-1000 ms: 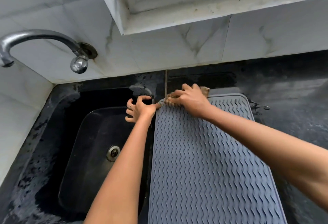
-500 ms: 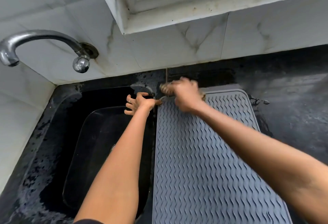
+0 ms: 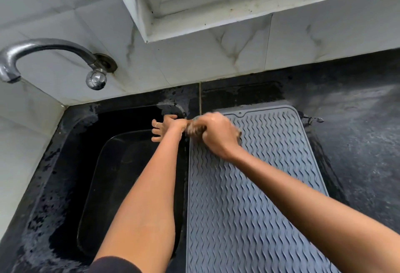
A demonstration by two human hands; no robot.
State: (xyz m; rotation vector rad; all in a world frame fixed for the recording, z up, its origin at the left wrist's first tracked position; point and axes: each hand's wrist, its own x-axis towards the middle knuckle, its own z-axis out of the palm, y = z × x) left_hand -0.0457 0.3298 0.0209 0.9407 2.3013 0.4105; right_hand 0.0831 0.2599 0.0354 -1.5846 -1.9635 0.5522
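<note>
A grey ribbed silicone mat [image 3: 249, 197] lies on the black counter, along the right edge of the sink. My right hand [image 3: 218, 136] grips a brown scrubbing pad [image 3: 194, 131], blurred by motion, and presses it on the mat's far left corner. My left hand [image 3: 166, 127] reaches over the sink and pinches that same corner from the left. Its other fingers are spread, and one wears a ring. The exact contact is partly hidden behind my right hand.
The black sink [image 3: 121, 175] lies to the left, with a curved metal tap [image 3: 43, 47] on the tiled wall above it. Wet black counter [image 3: 357, 142] stretches to the right of the mat. A white window sill [image 3: 238, 12] juts out overhead.
My right hand has slid the pad from the mat's far edge toward me and to the left, onto the corner. My left hand stays at the corner, its fingers now more spread.
</note>
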